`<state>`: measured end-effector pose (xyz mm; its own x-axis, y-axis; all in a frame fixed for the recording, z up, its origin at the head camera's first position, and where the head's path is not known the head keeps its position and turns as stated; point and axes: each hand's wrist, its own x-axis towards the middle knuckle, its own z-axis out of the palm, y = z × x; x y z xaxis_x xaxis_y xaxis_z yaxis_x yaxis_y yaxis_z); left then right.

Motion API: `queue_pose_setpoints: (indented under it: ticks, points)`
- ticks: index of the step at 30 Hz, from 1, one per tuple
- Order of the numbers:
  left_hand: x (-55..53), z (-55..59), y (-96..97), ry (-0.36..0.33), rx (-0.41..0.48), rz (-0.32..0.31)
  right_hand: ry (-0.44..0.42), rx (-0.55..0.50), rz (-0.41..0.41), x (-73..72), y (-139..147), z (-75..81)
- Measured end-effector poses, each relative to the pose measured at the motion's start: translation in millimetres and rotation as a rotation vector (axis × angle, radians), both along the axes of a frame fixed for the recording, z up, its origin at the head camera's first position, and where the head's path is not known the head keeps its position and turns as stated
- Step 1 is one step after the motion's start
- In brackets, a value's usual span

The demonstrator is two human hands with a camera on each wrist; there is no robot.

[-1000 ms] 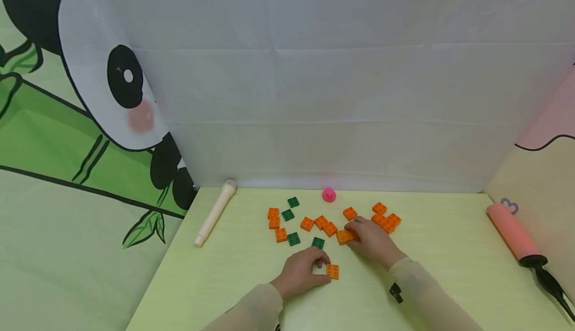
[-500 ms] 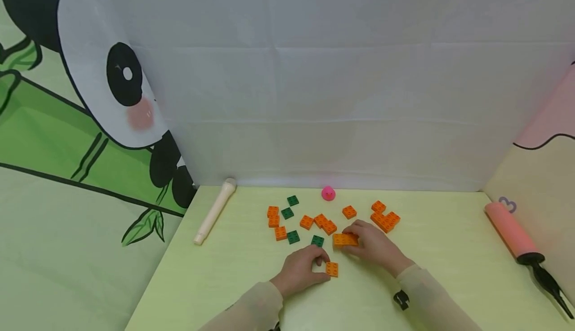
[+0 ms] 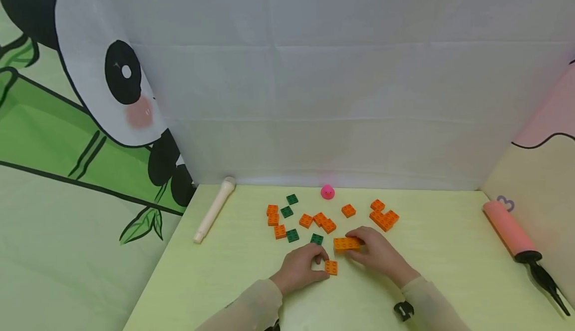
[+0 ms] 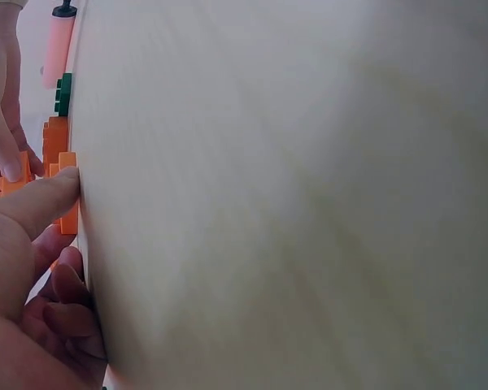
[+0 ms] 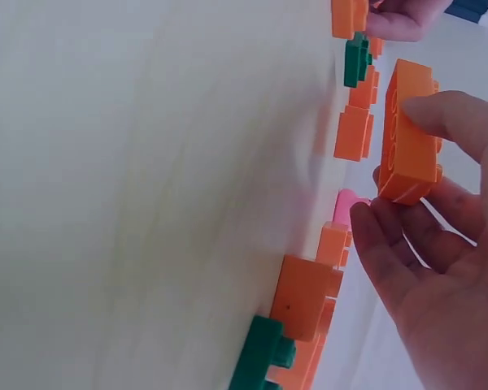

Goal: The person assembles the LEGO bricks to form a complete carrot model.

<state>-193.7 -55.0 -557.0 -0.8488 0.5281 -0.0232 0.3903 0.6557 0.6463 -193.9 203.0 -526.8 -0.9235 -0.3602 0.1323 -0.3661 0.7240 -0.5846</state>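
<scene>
My left hand pinches a small orange building brick between thumb and finger, down on the table. The left wrist view shows the thumb on the near side of that orange brick. Behind and to the right, my right hand grips a longer orange brick. In the right wrist view the thumb presses one face of this long brick, with fingers curled behind it, and it is held above the table. The two bricks are apart. A green brick lies just beyond my left fingers.
Several loose orange bricks and green bricks lie farther back on the pale table. Joined orange bricks lie right of them. A pink ball-like toy, a whitish stick and a pink pump are near the edges.
My right hand has drawn the long orange brick a little toward me, closer to the small one. My left hand and its brick have stayed in place.
</scene>
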Motion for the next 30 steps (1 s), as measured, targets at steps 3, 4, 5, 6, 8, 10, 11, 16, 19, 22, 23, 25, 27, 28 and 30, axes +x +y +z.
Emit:
queue_pose_setpoints:
  ticks: [3,4,5,6,8,10,11,16,19,22,23,25,27,28,30]
  points:
    - [-0.3,1.6,-0.4,0.006,0.003,-0.003,-0.014,-0.049,-0.012,3.5,0,-2.5]
    - [-0.6,1.8,-0.3,0.008,0.002,-0.005,-0.017,-0.066,-0.015,4.6,0,-3.4]
    - [-1.1,1.7,-0.3,0.007,0.001,-0.005,-0.018,-0.082,-0.017,5.6,-1,-4.2]
    - [-1.5,1.4,-0.2,0.005,-0.001,-0.006,-0.016,-0.095,-0.017,6.5,-1,-5.2]
    - [-2.4,0.8,0.3,-0.002,-0.004,-0.004,-0.013,-0.121,-0.007,8.2,-2,-7.5]
    - [-2.8,0.4,0.6,-0.009,-0.006,-0.001,-0.019,-0.142,0.009,9.9,-3,-10.3]
    - [-2.8,0.3,0.7,-0.011,-0.007,0.000,-0.023,-0.149,0.021,10.7,-4,-11.8]
    - [-1.6,2.9,0.8,-0.013,0.003,0.003,-0.067,-0.177,0.056,15.8,-8,-15.9]
    - [-0.7,4.6,1.0,-0.010,0.008,0.003,-0.093,-0.193,0.061,17.9,-10,-15.6]
    - [-0.7,4.2,1.5,-0.009,0.006,0.011,-0.121,-0.192,0.077,19.1,-11,-15.3]
    - [-1.0,3.5,1.7,-0.011,0.003,0.016,-0.128,-0.191,0.087,19.1,-12,-15.6]
    - [-1.7,2.2,1.9,-0.009,0.000,0.019,-0.142,-0.188,0.104,19.3,-14,-16.3]
    - [-2.2,1.2,1.8,-0.009,-0.002,0.022,-0.153,-0.180,0.107,19.4,-16,-17.3]
    - [-2.5,0.6,1.7,-0.008,-0.005,0.021,-0.158,-0.179,0.107,19.6,-17,-17.3]
    - [-2.5,0.4,1.5,-0.005,-0.003,0.020,-0.166,-0.174,0.099,20.0,-19,-16.9]
